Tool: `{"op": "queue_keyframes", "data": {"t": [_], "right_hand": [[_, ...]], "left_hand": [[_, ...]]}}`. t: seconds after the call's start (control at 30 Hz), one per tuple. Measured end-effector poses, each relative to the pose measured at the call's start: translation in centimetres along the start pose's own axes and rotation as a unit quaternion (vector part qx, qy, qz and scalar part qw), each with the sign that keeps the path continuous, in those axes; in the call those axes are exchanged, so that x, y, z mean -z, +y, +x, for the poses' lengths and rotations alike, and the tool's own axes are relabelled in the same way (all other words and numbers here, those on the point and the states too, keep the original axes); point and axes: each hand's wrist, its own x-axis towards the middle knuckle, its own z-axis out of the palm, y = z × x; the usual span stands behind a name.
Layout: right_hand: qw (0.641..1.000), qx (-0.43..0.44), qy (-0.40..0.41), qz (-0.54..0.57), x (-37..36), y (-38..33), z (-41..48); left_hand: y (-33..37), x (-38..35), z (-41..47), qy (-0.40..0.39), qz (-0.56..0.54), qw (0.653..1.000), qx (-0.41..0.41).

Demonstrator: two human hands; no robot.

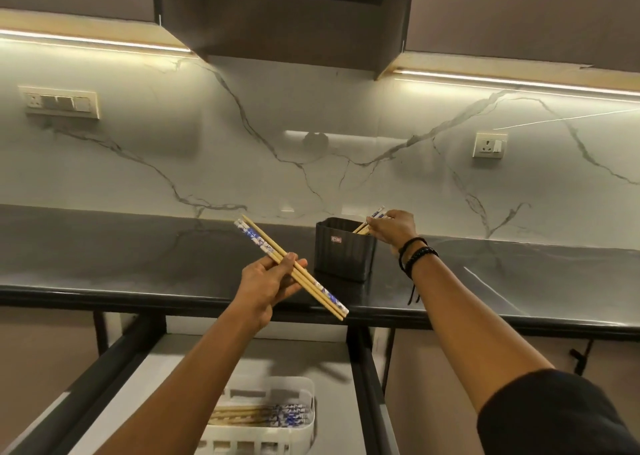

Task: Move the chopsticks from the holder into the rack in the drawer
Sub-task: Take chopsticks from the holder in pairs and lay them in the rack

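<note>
A dark ribbed holder (343,252) stands on the black countertop. My right hand (393,229) reaches over its rim and pinches a few wooden chopsticks (375,215) with blue-and-white ends that still stick into the holder. My left hand (268,281) grips a small bundle of the same chopsticks (294,271) in front of the counter edge, held slanting from upper left to lower right. Below, an open drawer (339,361) holds a white plastic rack (304,389) with several chopsticks (270,414) lying in it.
The black countertop (138,257) runs left to right under a marble backsplash with wall sockets (489,145). Dark cabinets and a hood hang overhead. The drawer's dark side rails (367,378) flank the rack.
</note>
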Motion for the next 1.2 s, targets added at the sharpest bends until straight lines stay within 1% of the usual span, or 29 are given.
{"op": "queue_keyframes", "data": {"t": [0.07, 0.13, 0.17, 0.2, 0.27, 0.37, 0.5, 0.63, 0.77, 0.87, 0.93, 1.0, 1.07, 1.13, 1.2], "right_hand": [[1.000, 0.002, -0.004, 0.030, -0.4, 0.3, -0.7], [0.995, -0.024, -0.018, 0.094, -0.7, 0.6, -2.0], [0.994, -0.027, -0.028, 0.103, -0.9, 0.8, -2.8], [0.995, -0.017, -0.038, 0.085, -1.2, 1.0, -3.8], [0.995, 0.019, -0.085, 0.040, -2.0, 1.5, -5.9], [0.984, 0.051, -0.164, 0.033, -3.3, 2.2, -9.3], [0.964, 0.095, -0.247, 0.028, -5.0, 2.9, -12.5], [0.949, 0.146, -0.279, -0.007, -6.4, 2.9, -14.3], [0.948, 0.171, -0.269, -0.020, -7.1, 3.9, -15.0], [0.952, 0.169, -0.256, -0.016, -7.0, 4.8, -15.1], [0.958, 0.161, -0.236, 0.003, -6.8, 5.2, -14.9], [0.973, 0.130, -0.185, 0.052, -6.5, 5.7, -14.4], [0.980, 0.075, -0.123, 0.134, -5.8, 6.2, -13.7], [0.968, 0.014, -0.095, 0.233, -5.0, 6.8, -13.3], [0.943, -0.042, -0.108, 0.310, -4.5, 7.5, -13.2]], "left_hand": [[-1.0, 0.8, -0.5, -0.008, 0.027, 1.000, 0.001], [-1.8, 1.4, -1.1, -0.022, 0.042, 0.999, 0.005], [-2.2, 1.7, -1.3, -0.030, 0.053, 0.998, 0.004], [-2.5, 1.9, -1.5, -0.038, 0.067, 0.997, 0.000], [-3.3, 2.2, -2.0, -0.049, 0.090, 0.995, -0.011], [-4.4, 2.4, -2.7, -0.061, 0.103, 0.993, -0.017], [-5.5, 3.0, -3.2, -0.083, 0.118, 0.989, -0.023], [-6.1, 3.6, -3.1, -0.092, 0.167, 0.981, -0.026], [-6.8, 4.0, -2.9, -0.103, 0.187, 0.977, -0.028], [-7.2, 4.2, -2.7, -0.114, 0.213, 0.970, -0.031], [-7.4, 4.4, -2.5, -0.103, 0.222, 0.969, -0.042], [-7.5, 4.8, -2.1, -0.051, 0.210, 0.975, -0.059], [-7.5, 5.3, -1.4, 0.039, 0.226, 0.969, -0.090], [-7.3, 5.9, -1.0, 0.113, 0.230, 0.961, -0.107], [-7.1, 6.3, -0.9, 0.132, 0.175, 0.972, -0.082]]}}
